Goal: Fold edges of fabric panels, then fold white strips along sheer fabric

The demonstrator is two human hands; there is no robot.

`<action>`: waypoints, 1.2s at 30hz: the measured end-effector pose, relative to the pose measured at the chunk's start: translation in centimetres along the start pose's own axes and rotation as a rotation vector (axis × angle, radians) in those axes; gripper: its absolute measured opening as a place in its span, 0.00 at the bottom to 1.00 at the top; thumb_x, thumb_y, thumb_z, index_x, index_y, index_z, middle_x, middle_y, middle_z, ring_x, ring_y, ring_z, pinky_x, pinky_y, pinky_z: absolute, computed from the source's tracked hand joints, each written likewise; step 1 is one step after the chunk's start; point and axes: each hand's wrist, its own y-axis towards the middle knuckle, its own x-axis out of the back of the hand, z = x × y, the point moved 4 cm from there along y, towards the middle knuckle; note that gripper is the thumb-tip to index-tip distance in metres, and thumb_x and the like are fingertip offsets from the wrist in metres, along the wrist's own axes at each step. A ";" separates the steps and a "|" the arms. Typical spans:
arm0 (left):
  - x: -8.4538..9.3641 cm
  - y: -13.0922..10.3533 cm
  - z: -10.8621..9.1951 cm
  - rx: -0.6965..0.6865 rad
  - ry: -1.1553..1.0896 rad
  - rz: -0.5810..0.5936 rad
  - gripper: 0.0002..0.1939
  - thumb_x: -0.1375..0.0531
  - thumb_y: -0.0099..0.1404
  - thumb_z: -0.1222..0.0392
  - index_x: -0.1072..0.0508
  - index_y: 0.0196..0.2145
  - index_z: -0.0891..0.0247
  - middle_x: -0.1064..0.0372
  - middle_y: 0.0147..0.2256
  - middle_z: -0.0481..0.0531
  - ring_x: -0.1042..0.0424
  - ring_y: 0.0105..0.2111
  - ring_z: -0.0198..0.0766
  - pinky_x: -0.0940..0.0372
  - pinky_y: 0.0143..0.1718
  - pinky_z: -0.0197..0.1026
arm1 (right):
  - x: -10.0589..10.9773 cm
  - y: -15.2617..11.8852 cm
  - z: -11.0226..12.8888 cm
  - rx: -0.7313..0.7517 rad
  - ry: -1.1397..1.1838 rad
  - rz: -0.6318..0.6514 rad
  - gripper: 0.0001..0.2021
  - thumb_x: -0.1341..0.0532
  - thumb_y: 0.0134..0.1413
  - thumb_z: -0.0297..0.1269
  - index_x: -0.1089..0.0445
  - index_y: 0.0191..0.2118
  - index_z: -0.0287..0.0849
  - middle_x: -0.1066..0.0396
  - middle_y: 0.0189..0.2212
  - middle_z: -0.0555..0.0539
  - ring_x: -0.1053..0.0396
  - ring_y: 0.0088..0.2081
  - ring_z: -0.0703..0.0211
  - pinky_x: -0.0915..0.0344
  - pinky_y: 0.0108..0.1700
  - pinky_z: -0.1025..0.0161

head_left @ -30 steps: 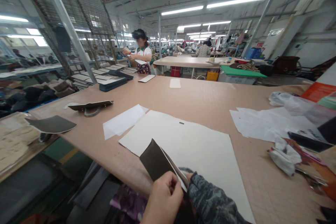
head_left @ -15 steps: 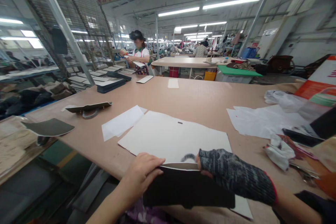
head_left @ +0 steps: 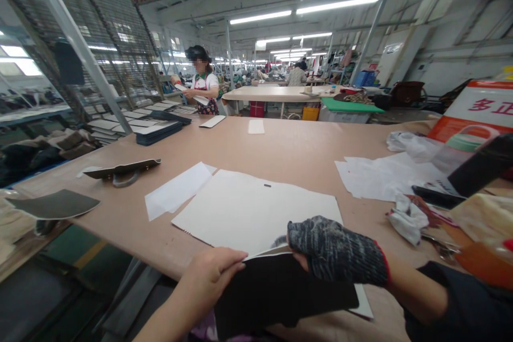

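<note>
The dark panel [head_left: 280,294] is right in front of the person, at the near side of the worktop [head_left: 304,149]. Its long way runs from left to right, across the person's front. Its dark face looks back at the person, and its top edge is up by the hands. A pale inside shows in a thin gap along that edge.

Both hands touch the panel, so neither one is nearer. The left hand [head_left: 206,272] is bare. Its fingers [head_left: 234,255] are closed on the top edge, near the left end, and point to the right. The right hand [head_left: 332,251] wears a gray knit glove with a red rim. Its fingers are closed on the same edge, to the right of the middle, and the panel goes on past them. The bit of edge between the two hands is free.

A fuzzy gray loop [head_left: 279,241] peeks out just behind the edge, beside the right hand. Past it, the big white sheet [head_left: 256,208] lies flat, partly behind the panel. White paper [head_left: 176,192] lies beside the sheet's left side. Farther left is a dark flap [head_left: 128,169] with a handle.
</note>
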 end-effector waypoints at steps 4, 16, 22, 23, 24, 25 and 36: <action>-0.7 1.0 -1.9 -0.011 0.077 0.072 0.11 0.46 0.61 0.61 0.26 0.40 0.57 0.25 0.36 0.49 0.26 0.35 0.38 0.33 0.38 0.35 | 0.2 0.3 0.7 0.060 -0.063 -0.009 0.06 0.48 0.47 0.33 0.34 0.27 0.42 0.34 0.19 0.49 0.39 0.19 0.61 0.51 0.21 0.64; -1.9 2.7 -4.0 -0.013 0.063 0.196 0.11 0.47 0.62 0.62 0.25 0.36 0.57 0.25 0.32 0.49 0.27 0.32 0.37 0.35 0.34 0.33 | -0.1 1.0 0.8 -0.018 0.109 0.159 0.08 0.43 0.46 0.35 0.31 0.32 0.39 0.28 0.26 0.46 0.34 0.23 0.59 0.44 0.24 0.64; -1.0 2.3 -2.7 0.007 0.095 0.197 0.12 0.50 0.63 0.60 0.26 0.34 0.58 0.26 0.30 0.49 0.28 0.31 0.36 0.37 0.34 0.32 | 1.4 0.0 -0.9 -0.195 0.635 0.262 0.17 0.37 0.44 0.36 0.35 0.44 0.46 0.28 0.36 0.50 0.31 0.35 0.59 0.36 0.36 0.64; -0.9 2.2 -2.4 0.017 0.094 0.210 0.12 0.50 0.63 0.60 0.26 0.34 0.58 0.26 0.30 0.49 0.28 0.31 0.36 0.37 0.34 0.32 | 1.6 -0.5 -1.6 -0.245 0.727 0.232 0.19 0.38 0.46 0.36 0.37 0.46 0.45 0.29 0.37 0.50 0.31 0.35 0.62 0.35 0.36 0.65; -0.8 2.1 -2.1 0.029 0.092 0.222 0.13 0.50 0.63 0.59 0.26 0.33 0.58 0.26 0.30 0.48 0.28 0.31 0.36 0.38 0.34 0.32 | 1.8 -1.0 -2.2 -0.287 0.798 0.192 0.19 0.39 0.47 0.36 0.39 0.47 0.44 0.30 0.37 0.50 0.31 0.34 0.64 0.35 0.36 0.66; -0.8 2.0 -1.8 0.041 0.088 0.230 0.13 0.50 0.63 0.59 0.26 0.32 0.58 0.26 0.29 0.48 0.28 0.30 0.36 0.38 0.33 0.32 | 1.9 -1.5 -2.8 -0.309 0.838 0.154 0.18 0.40 0.49 0.36 0.40 0.47 0.44 0.31 0.37 0.49 0.32 0.34 0.64 0.35 0.37 0.66; -0.7 2.0 -1.5 0.112 -0.007 0.264 0.14 0.51 0.63 0.58 0.27 0.28 0.60 0.28 0.26 0.47 0.31 0.28 0.34 0.41 0.30 0.30 | -1.7 -2.1 -0.7 -0.128 0.329 -0.023 0.12 0.42 0.51 0.41 0.32 0.41 0.43 0.30 0.33 0.45 0.35 0.35 0.56 0.38 0.38 0.59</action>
